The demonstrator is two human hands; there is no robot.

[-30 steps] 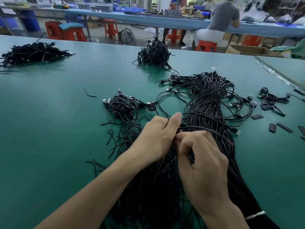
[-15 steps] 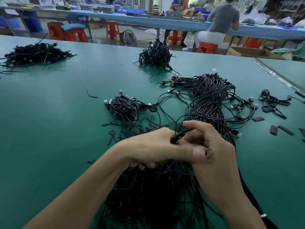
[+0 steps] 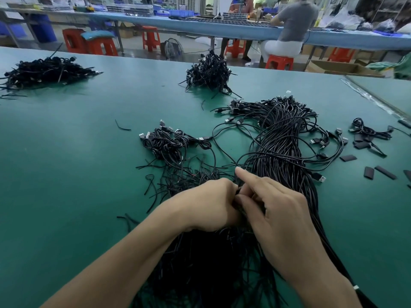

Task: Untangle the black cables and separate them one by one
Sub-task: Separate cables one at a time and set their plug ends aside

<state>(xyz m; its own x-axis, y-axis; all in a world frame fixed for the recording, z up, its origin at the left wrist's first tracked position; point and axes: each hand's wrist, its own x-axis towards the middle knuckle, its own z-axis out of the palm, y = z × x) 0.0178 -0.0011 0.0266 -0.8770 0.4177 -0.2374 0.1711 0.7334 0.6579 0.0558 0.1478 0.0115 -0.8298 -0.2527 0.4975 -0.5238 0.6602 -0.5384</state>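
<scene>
Atop green table [image 3: 66, 152], L hand [image 3: 206, 203] & R hand [image 3: 278, 214] fingers [image 3: 249, 177] pinch black cables [image 3: 280, 152].

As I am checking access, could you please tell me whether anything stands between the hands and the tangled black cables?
Nothing visible does: the left hand and the right hand are both pinching strands of the cable bundle, which lies on the green table.

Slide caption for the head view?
Left hand and right hand pinch thin black cables over a green work table.
</scene>
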